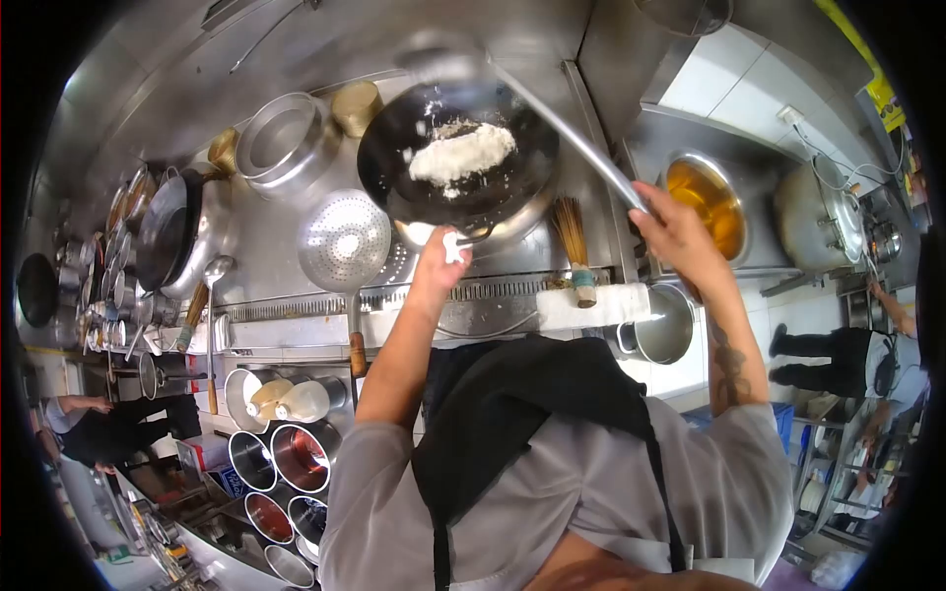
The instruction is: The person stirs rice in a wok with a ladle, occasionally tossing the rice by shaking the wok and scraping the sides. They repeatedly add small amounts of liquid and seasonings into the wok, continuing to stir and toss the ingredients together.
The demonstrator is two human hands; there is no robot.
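A black wok (389, 163) sits at the upper middle with a white, lumpy mass of food (463, 156) in it and small white bits around that. My left hand (441, 264) is closed on a white cloth (454, 248) at the wok's near edge, by its handle. My right hand (680, 231) grips the long metal handle of a utensil (572, 133), which slants over the wok's right side. The utensil's head (434, 61) is blurred near the wok's far rim. A bamboo brush (572, 236) stands between the wok and my right hand.
A perforated ladle (345, 239) and stacked metal bowls (281, 148) lie left of the wok. A pot of amber liquid (705, 202) is at right. Sauce containers (301, 458) stand lower left. Other people are at the far left (128, 424) and far right (847, 360).
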